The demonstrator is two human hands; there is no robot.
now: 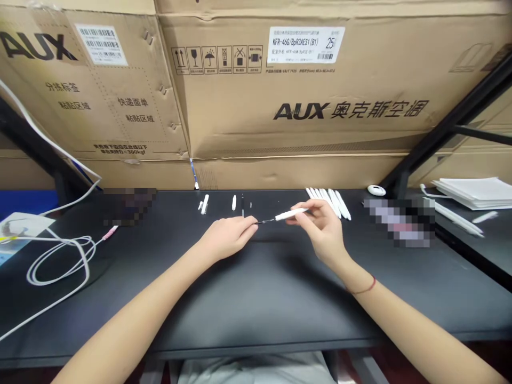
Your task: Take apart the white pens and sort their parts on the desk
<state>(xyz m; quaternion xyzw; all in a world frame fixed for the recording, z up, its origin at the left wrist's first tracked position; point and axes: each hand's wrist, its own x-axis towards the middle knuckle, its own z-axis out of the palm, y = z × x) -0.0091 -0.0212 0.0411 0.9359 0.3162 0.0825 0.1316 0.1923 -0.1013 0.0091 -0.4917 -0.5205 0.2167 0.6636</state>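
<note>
My right hand [322,226] pinches a white pen barrel [291,214], held level above the black table [256,288]. A thin dark refill [266,221] sticks out of the barrel's left end. My left hand [229,234] has its fingers closed on the refill's left tip. Behind the right hand lies a row of several white pens [330,201]. Small white pen parts [205,204] and a cap [234,202] lie further left near the table's back edge, with a thin dark refill [242,205] beside them.
Large cardboard boxes [296,90] stand against the back of the table. A coiled white cable [60,261] lies at the left. A stack of white paper [476,193] and a small round white object [376,190] sit at the right, by a black slanted frame [448,128].
</note>
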